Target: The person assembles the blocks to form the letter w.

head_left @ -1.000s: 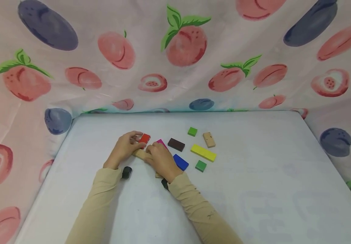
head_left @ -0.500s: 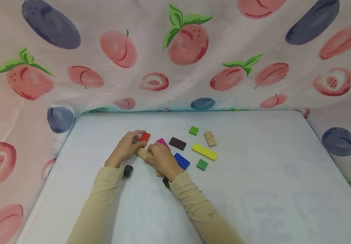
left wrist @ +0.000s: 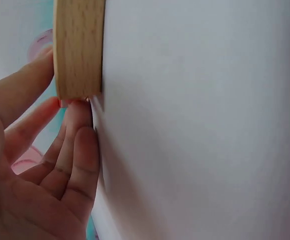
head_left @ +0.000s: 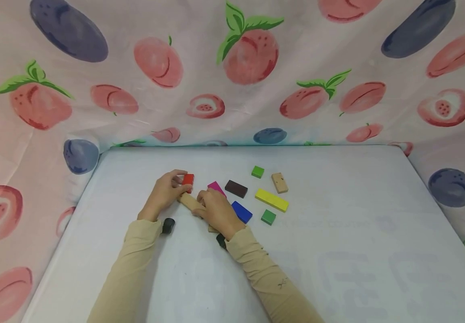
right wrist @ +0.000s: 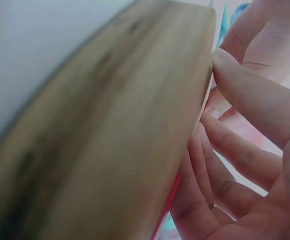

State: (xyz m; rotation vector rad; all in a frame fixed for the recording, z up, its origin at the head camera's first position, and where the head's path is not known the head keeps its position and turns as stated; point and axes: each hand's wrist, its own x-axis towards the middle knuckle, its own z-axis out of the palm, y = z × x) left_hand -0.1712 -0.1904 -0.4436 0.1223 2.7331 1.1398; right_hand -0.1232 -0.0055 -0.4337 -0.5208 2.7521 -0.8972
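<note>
At the red block (head_left: pixel 188 181) is my left hand (head_left: pixel 162 192), holding it between thumb and fingers. Just below lies a plain wooden block (head_left: pixel 189 201), its far end beside the left thumb. My right hand (head_left: pixel 217 212) pinches the near end of that wooden block with thumb and fingers. In the left wrist view, a wooden block (left wrist: pixel 80 50) covers most of the red one. Close to the right wrist camera, a wooden block (right wrist: pixel 115 115) hides the pinched part. A magenta block (head_left: pixel 217 188) lies just beyond the right hand, partly covered.
Right of the hands lie a dark brown block (head_left: pixel 236 189), a blue block (head_left: pixel 242 212), a yellow block (head_left: pixel 271 200), two green blocks (head_left: pixel 258 172) and a knotted wooden block (head_left: pixel 279 183). Another wooden block (head_left: pixel 212 229) shows partly under the right wrist. A fruit-patterned cloth (head_left: pixel 204 58) hangs behind the table.
My left hand has shifted the red block slightly left and turned it straighter. More of the plain wooden block now shows. My right hand stays nearly still; the head view has shifted a little.
</note>
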